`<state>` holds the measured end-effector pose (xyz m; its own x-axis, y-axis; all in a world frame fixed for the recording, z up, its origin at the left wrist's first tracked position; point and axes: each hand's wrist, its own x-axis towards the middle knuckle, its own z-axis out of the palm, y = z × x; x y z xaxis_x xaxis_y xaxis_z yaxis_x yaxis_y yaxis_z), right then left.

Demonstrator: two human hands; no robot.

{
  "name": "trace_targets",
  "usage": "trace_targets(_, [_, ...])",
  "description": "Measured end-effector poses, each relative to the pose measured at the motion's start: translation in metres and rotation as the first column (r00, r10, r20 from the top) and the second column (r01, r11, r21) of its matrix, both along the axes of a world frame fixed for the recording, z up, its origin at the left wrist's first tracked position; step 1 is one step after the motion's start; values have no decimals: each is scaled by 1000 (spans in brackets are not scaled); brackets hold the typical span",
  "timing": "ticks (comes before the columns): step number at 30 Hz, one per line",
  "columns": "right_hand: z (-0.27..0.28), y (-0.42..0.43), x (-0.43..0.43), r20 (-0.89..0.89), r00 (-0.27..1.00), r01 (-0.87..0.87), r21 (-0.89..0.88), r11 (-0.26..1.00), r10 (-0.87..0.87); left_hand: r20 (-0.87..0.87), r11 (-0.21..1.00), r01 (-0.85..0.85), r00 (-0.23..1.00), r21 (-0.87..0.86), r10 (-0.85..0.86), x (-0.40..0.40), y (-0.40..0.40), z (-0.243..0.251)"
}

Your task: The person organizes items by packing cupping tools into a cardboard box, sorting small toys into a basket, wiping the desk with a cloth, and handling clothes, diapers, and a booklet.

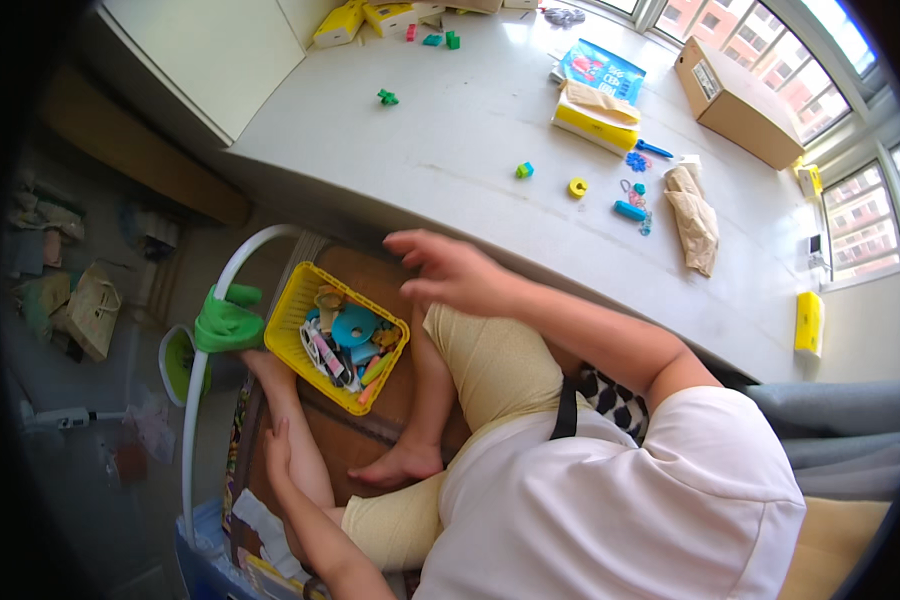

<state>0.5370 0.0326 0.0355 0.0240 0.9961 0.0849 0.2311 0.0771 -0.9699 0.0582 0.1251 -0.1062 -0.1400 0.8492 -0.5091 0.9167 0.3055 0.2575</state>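
My right hand (450, 274) is held out with its fingers apart and nothing in it, by my bent knee, between the yellow plastic basket (289, 337) and the ledge (450, 180). In the basket lie a blue disc with a hole (356, 326), a pink-and-white tube (326, 356), an orange stick-like piece (370, 390) and several other small things. The basket stands on a brown mat (315, 435) between my legs. My left hand (277, 454) lies against my lower leg, its fingers mostly hidden.
A white curved rail (191, 420) wrapped in green cloth (229, 322) stands beside the basket. The ledge bears small toy blocks (524, 170), a yellow ring-shaped piece (577, 187), a yellow pack (596, 127), crumpled brown paper (691, 221) and a cardboard box (739, 101).
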Motion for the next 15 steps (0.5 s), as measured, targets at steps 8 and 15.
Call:
trace_targets(8, [25, -44, 226, 805, 197, 570, 371, 733, -560, 0, 1000, -5, 1000, 24, 5, -7, 6, -4])
trace_targets(15, [-2, -35, 240, 830, 113, 474, 438, 764, -547, 9, 989, 9, 1000, 146, -10, -5, -1, 4])
